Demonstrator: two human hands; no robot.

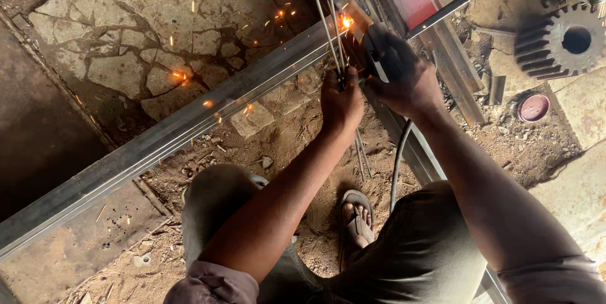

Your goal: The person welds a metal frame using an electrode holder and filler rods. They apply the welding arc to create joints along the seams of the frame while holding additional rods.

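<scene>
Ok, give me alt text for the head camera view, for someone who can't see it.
A crouching person welds a long metal bar on cracked ground, with sparks flying from the joint. The right hand grips the electrode holder and the left hand holds a bundle of thin rods. A gear lies at upper right.

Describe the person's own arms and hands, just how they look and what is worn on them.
Both arms are bare from wrist to above the elbow. Each ends at a short, rolled or bunched sleeve of dull greyish-mauve cloth, the left sleeve and the right sleeve at the bottom of the view. The left hand and right hand wear no gloves; no watch, ring or band shows.
</scene>
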